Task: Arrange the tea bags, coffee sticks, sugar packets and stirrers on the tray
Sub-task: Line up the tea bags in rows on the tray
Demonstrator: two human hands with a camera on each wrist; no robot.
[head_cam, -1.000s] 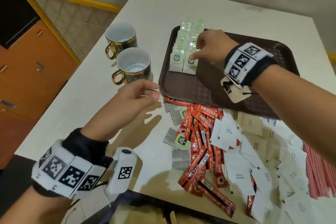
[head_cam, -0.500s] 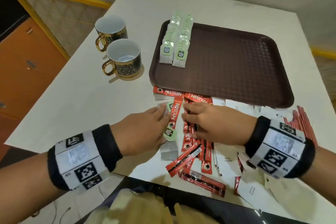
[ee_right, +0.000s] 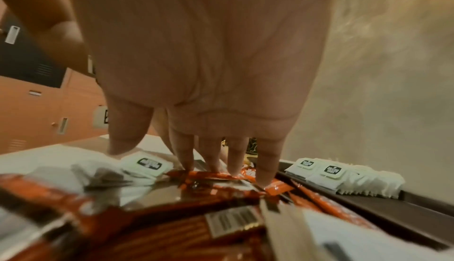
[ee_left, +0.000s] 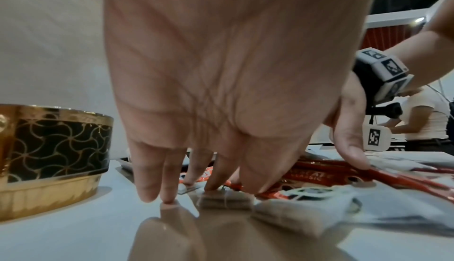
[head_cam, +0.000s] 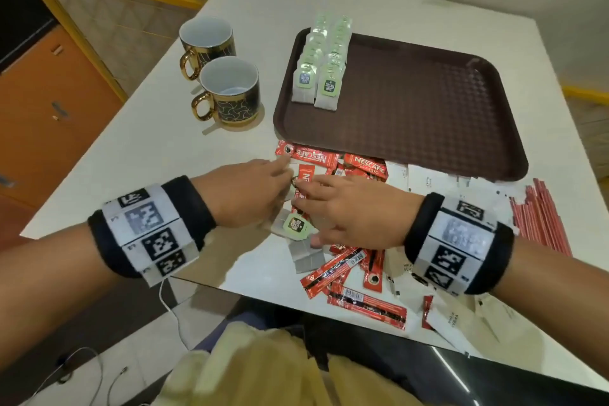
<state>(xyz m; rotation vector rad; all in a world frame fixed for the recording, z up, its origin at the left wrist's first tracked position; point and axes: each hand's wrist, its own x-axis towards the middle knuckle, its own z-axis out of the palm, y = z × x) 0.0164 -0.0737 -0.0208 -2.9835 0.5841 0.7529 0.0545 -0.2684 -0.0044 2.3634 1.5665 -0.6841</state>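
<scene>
Both my left hand [head_cam: 245,193] and right hand [head_cam: 354,211], fingers straight, press red foil coffee sticks [head_cam: 342,265] and loose tea bags [head_cam: 304,255] beside the brown plastic tray [head_cam: 428,115]; fingertips partly hidden.

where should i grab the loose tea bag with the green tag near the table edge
Pinch the green tag from above, thumb coming from the near edge. It lies flat on top of its tea bag, raised and clear, while coffee sticks crowd the right side.

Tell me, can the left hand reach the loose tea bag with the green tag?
Probably yes. The left hand lies beside that tea bag; only the right hand hangs partly above it.
</scene>
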